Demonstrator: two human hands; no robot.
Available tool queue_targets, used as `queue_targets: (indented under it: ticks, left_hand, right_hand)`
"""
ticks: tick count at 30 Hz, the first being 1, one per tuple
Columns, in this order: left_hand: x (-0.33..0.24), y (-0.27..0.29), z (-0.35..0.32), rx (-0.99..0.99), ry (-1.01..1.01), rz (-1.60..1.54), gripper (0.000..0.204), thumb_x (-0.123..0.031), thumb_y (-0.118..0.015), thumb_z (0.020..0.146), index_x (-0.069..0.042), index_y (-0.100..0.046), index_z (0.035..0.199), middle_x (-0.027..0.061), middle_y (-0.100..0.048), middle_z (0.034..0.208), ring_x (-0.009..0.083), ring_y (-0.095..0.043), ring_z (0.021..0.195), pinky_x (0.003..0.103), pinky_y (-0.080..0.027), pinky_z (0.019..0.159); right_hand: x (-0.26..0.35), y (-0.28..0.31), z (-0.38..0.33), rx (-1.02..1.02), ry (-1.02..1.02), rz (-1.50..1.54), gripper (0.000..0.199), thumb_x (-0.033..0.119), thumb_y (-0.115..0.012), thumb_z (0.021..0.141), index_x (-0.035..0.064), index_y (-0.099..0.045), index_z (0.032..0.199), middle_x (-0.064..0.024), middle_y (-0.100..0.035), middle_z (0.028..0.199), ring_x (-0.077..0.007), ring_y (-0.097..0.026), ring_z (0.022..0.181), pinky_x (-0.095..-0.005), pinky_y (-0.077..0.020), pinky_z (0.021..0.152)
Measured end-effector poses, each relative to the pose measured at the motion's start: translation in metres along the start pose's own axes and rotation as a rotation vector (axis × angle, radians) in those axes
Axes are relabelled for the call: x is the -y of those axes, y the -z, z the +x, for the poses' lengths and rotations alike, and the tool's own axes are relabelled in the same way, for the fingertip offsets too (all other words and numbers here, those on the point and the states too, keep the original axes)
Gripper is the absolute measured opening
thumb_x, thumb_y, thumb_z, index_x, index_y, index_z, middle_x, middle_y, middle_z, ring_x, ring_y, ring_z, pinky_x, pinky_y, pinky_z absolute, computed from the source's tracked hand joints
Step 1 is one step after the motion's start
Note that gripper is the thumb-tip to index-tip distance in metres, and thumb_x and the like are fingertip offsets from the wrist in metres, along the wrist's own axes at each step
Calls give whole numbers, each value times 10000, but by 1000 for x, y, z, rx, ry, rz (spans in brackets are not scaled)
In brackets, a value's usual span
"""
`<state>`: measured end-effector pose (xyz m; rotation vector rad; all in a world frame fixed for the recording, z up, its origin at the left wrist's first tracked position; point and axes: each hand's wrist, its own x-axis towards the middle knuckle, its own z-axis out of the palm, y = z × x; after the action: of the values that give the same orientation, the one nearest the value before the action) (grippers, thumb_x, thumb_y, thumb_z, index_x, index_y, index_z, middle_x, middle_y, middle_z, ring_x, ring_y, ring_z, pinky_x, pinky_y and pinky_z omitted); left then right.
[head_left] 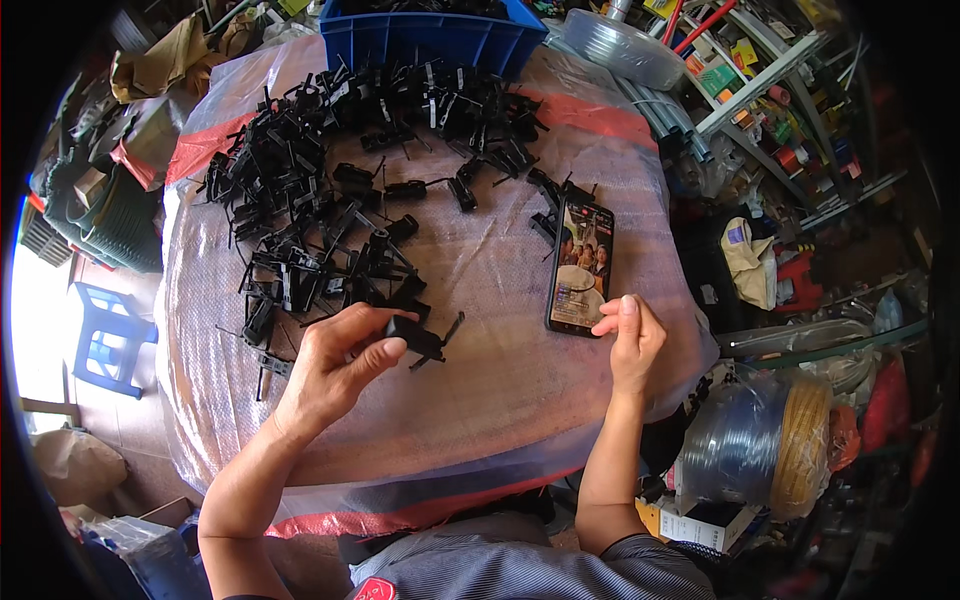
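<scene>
L hand point(335, 365): grip closed, thumb & fingertips pinching a black part point(428, 340), held over the near-mid worktop point(500, 400), just R of the pile's near end. Part has a blocky body in the fingers, w/ a thin arm sticking out to the R & up.

R hand point(632, 345): grip part-way open, fingers loosely bent, thumb up, nothing seen in it. Fingertips right by the phone's lower R corner; can't tell if they touch.

Phone point(580, 265) lies face up on the worktop, slightly tilted, screen lit w/ a pic of people. A few loose black pcs point(543, 190) sit at its upper L edge, apart from the main pile.

Pile point(300, 190) of similar black pcs, tangled, covers the L & far side of the worktop, up to a blue bin point(430, 45) at the far edge, which has dark stuff in it. Worktop's covered w/ a woven sheet, pale w/ red stripes.

Around: blue stool point(110, 365) on the L; clear tubing coil point(620, 50) far R; wrapped spool point(730, 450) near R.
</scene>
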<state>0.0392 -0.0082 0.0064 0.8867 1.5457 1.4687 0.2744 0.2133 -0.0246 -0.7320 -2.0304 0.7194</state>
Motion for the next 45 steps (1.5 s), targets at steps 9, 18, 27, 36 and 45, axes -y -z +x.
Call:
queue_targets:
  ticks: [9,18,27,36,45]
  left_hand:
    - [-3,-2,-5,43,-176,111,321,-108,-683,781,-17,-620,1083,15,-540,818,69,-488,699,198,-392,613]
    - [-5,6,-4,-135,-183,-147,274,-72,-641,824,30,-571,1068,24,-574,880,75,-532,773,203,-446,690]
    - [7,5,-1,-322,-520,277,217,20,-696,711,14,-640,921,81,-572,848,141,-566,739,238,-460,636]
    - [-3,-4,-3,-368,-818,772,243,58,-682,668,36,-616,901,121,-565,852,206,-563,677,275,-463,595]
    - [-2,12,0,-290,21,-328,144,-115,-638,820,13,-608,879,11,-572,704,76,-515,626,207,-418,600]
  right_hand:
    - [100,-75,-1,320,320,349,266,7,-634,793,-19,-560,1047,-104,-629,943,-169,-581,769,-270,-485,684]
    - [116,-106,51,457,453,454,151,20,-633,804,36,-612,954,-61,-593,841,-139,-564,707,-233,-456,658]
    - [100,-119,35,661,269,683,107,94,-644,819,38,-569,871,-68,-551,979,-144,-530,881,-269,-435,783]
    - [92,-117,31,964,-461,1069,172,143,-600,862,10,-575,967,-22,-604,867,-71,-539,794,-212,-431,746]
    - [113,-106,32,559,692,112,576,59,-728,648,-13,-506,1175,-127,-576,976,-272,-554,811,-342,-470,724]
